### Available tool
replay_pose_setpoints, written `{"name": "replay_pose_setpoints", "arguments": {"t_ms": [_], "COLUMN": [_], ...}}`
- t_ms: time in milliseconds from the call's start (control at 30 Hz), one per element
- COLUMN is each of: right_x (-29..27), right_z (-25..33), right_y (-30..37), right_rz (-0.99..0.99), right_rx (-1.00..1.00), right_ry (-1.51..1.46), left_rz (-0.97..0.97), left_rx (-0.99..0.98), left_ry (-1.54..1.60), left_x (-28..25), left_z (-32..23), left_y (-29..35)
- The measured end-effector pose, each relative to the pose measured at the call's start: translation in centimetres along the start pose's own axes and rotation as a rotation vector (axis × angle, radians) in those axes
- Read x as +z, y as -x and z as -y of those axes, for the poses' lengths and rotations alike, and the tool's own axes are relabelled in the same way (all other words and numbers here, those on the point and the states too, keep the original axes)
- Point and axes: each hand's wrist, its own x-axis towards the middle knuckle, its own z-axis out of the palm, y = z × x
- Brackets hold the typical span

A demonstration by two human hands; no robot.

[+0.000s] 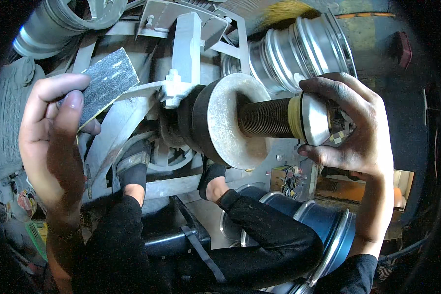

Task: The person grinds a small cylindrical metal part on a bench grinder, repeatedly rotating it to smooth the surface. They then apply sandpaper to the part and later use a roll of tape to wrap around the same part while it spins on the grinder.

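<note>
In my left hand (59, 132) is a piece of sandpaper (111, 77), dark grey and rectangular with a pale edge, pinched between thumb and fingers. It is held up to the left of the machine, apart from it. My right hand (362, 122) curls round a silver round collar (316, 119) at the outer end of a threaded shaft (265, 119), fingertips at its upper rim and thumb at its lower one. A yellowish ring (295, 117) sits against the collar. The shaft comes out of a wide, worn metal cone-shaped flange (224, 115), whose far side is hidden.
A grey steel frame with an upright post (186, 46) and a large bolt (171, 88) stands behind the flange. Silver wheel rims (299, 51) lie at the back right, with another rim (68, 24) at back left. Blue rims (323, 225) are beside my leg. A black box (169, 235) is between my legs.
</note>
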Motion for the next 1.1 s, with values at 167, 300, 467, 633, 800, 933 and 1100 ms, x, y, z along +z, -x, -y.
{"name": "replay_pose_setpoints", "arguments": {"t_ms": [167, 300, 467, 633, 800, 933, 1100], "right_x": [-0.3, -0.5, -0.3, -6.9, -7.8, 7.3, 6.3], "right_z": [0.3, 0.9, 1.3, -0.5, -1.9, 0.4, 3.1], "right_y": [-0.4, -0.2, -0.8, 4.4, 14.4, 16.5, 18.2], "right_rz": [0.01, 0.021, 0.052, -0.292, -0.654, 0.372, -0.469], "right_rx": [0.047, 0.137, 0.271, 0.281, 0.221, 0.604, 0.787], "right_ry": [0.041, 0.053, 0.041, -0.256, -0.652, 0.506, -0.735], "left_rz": [0.016, 0.019, -0.004, -0.061, -0.011, 0.199, 0.372], "left_rx": [-0.012, 0.006, -0.018, -0.039, 0.019, 0.097, 0.048], "left_ry": [0.054, 0.072, 0.06, 0.092, 0.14, 0.092, -0.008], "left_x": [-0.4, -0.4, -0.7, -1.1, -1.2, -1.5, -3.6], "left_z": [0.6, 0.8, 0.3, -1.0, -2.8, -5.9, -10.6], "left_y": [-0.3, -0.3, -0.2, -0.1, -0.2, 0.4, 2.5]}}
